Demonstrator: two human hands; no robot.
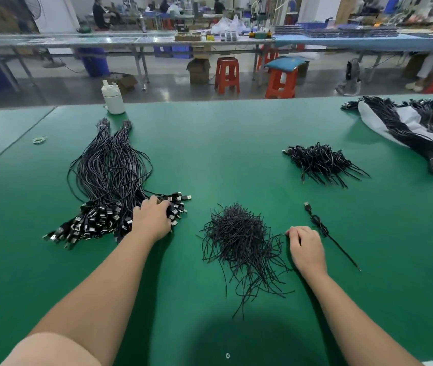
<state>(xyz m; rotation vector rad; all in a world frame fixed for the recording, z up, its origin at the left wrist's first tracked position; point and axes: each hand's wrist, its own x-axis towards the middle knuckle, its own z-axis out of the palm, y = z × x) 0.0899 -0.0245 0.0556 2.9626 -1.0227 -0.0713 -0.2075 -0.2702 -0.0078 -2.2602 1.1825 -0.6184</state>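
Green desk (236,159). Far left: white bottle (113,97), a few rubber bands (39,139). Left: bundle of USB cables (109,175), banded at the far end, plugs fanned out near. Near centre: loose pile of twist ties (239,239). Just right of it: single coiled cable (318,223). Farther right: heap of coiled cables (321,162). Far right: more cable bundles (400,128) on what looks like a white sheet (368,114).

I'm looking at a factory assembly floor: bundled USB cables (109,175) under my left hand (152,219) on a green work mat (236,154), and far beyond it long benches (130,40), red stools (226,75) and seated workers (100,13).
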